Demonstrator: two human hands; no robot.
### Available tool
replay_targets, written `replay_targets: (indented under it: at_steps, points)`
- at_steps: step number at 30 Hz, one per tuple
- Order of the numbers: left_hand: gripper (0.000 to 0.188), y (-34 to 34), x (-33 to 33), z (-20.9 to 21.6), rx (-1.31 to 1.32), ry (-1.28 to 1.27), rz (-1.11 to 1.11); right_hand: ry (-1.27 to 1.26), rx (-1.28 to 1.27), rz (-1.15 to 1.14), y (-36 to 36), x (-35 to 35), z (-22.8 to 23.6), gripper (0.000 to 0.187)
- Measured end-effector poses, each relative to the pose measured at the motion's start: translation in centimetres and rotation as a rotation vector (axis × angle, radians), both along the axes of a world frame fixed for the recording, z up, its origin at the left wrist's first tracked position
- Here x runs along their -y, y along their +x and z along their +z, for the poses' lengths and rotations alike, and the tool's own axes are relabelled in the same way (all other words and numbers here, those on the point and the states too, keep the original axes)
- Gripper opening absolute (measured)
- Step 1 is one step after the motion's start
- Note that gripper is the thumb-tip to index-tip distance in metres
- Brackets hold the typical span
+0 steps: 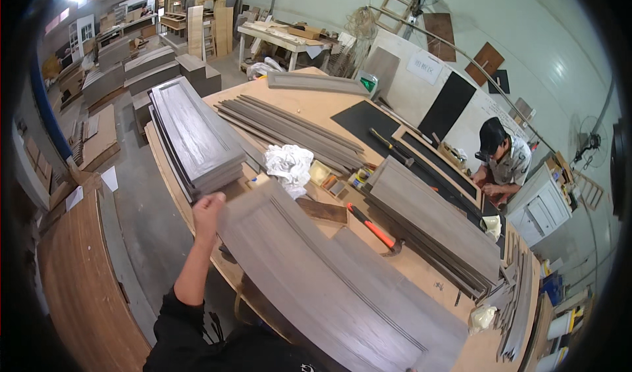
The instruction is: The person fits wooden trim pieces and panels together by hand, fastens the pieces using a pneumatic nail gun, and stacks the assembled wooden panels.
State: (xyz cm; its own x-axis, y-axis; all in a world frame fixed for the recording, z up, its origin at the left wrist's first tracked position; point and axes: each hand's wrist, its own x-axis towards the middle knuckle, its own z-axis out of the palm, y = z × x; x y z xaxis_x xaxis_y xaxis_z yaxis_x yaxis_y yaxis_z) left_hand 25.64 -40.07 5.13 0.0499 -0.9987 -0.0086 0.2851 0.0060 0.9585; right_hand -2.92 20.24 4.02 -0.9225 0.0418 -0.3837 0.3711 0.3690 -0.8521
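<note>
A long grey wood-grain cabinet door (316,273) with a recessed panel lies slanting across the near side of the workbench, close to my body. At its left end my left hand (209,209) is closed on the corner, the fingers curled. Only what looks like a fingertip of my right hand (412,370) shows at the lower rim, by the door's near right end; the rest is out of sight. Beyond my left hand stands a stack of similar doors (194,132). A crumpled white cloth (288,167) and a hammer with an orange-and-black handle (372,226) lie past the door.
Thin grey strips (289,132) and another panel stack (434,217) cover parts of the workbench (316,112). A second hammer (392,146) lies on a black sheet. Across the bench a person (503,158) in a dark cap works. Brown boards (85,286) lean at left.
</note>
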Motion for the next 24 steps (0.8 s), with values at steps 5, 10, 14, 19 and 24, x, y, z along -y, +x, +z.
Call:
replay_targets:
  at_steps: [5,10,14,19,24]
  points:
    - [0.060,1.8,7.9,0.8,-0.289,-0.121,0.285,-0.278,-0.082,0.366,0.2,16.2,-4.8,0.047]
    - [0.116,0.3,7.0,-1.6,0.796,-0.012,0.196,-0.529,0.242,0.663,9.8,38.0,-1.6,0.054]
    - [0.111,0.8,6.1,-1.8,0.707,0.025,0.192,-0.708,0.373,0.879,12.9,41.3,-0.6,0.052]
    - [0.094,2.3,10.3,-2.3,0.680,-0.004,0.333,-0.599,0.393,0.864,11.1,39.4,-2.8,0.047]
    - [0.083,3.3,15.5,-2.3,0.826,0.047,0.300,-0.606,0.349,0.765,9.5,36.0,-2.1,0.043]
